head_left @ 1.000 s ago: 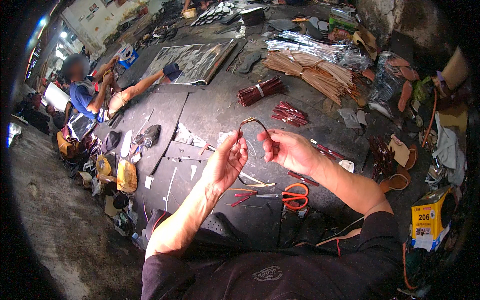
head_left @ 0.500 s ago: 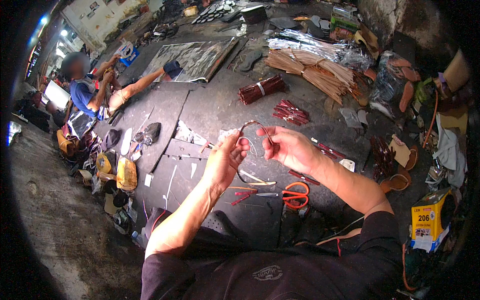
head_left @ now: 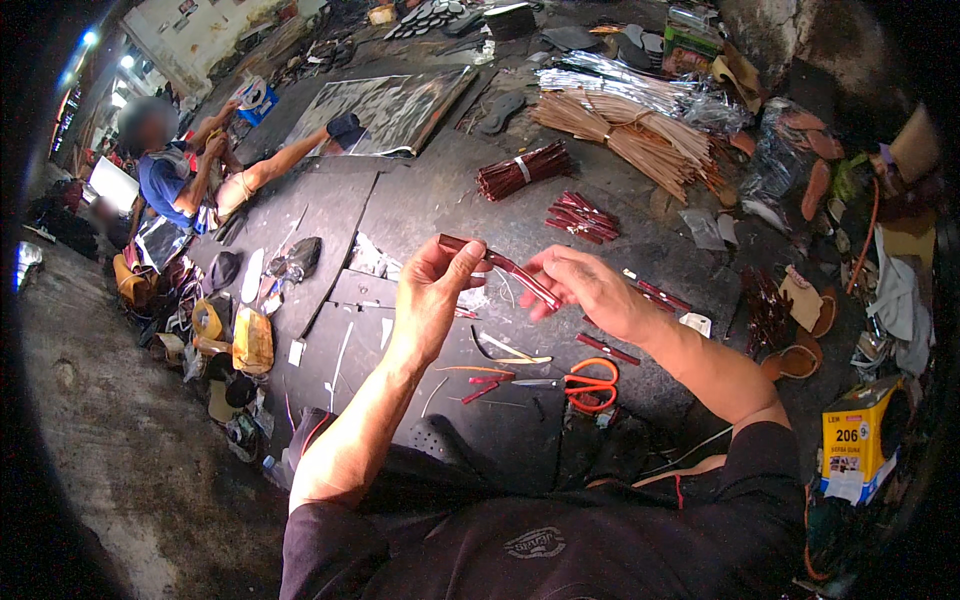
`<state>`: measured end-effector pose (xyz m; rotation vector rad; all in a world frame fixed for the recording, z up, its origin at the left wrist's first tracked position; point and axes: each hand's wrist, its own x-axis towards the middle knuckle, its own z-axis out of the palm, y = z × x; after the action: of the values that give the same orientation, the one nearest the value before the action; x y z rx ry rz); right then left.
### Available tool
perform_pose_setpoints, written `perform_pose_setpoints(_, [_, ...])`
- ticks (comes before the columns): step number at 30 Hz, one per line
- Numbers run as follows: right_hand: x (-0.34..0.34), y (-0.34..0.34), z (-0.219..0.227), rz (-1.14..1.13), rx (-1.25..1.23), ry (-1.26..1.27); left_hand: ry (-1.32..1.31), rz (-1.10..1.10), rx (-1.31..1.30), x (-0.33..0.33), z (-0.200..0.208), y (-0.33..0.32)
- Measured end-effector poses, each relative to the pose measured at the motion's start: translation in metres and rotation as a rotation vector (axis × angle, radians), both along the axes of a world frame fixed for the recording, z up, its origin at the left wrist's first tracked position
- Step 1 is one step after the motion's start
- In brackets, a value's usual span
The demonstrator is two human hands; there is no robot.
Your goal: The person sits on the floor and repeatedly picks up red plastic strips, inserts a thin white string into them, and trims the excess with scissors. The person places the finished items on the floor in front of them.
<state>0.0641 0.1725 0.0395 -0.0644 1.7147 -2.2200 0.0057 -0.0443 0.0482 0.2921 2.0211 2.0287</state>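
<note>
My left hand point(head_left: 435, 285) is closed, pinching a glossy dark-red strap point(head_left: 522, 276) between thumb and fingers. The strap slants down to the right and is nearly straight. Around its far end my right hand point(head_left: 580, 285) has loosely curled fingers, parted from the thumb; the strap's end passes in front of them. Below the hands lie orange-handled scissors point(head_left: 592, 386), with short red strap pieces point(head_left: 486, 382) beside the blades. More dark-red straps point(head_left: 608, 349) lie under my right forearm.
Beyond my hands sit a tied dark-red strap bundle point(head_left: 523, 172), a loose red pile point(head_left: 582, 218) and tan strips point(head_left: 625, 140). A yellow can point(head_left: 858, 440) stands at right. Another person point(head_left: 170, 185) sits at far left, near a yellow container point(head_left: 253, 342).
The strap was bent into an arch between both hands; now it is nearly straight. My left hand has shifted slightly left, and my right hand's pinch has loosened.
</note>
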Motion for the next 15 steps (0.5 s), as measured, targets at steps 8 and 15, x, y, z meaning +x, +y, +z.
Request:
perform_pose_setpoints(8, [-0.003, -0.010, 0.002, -0.183, 0.457, 0.395, -0.005, -0.047, 0.068, 0.015, 0.002, 0.011])
perform_pose_setpoints(15, [-0.005, -0.014, 0.001, -0.250, 0.432, 0.412, 0.043, -0.109, -0.018, 0.021, -0.007, 0.010])
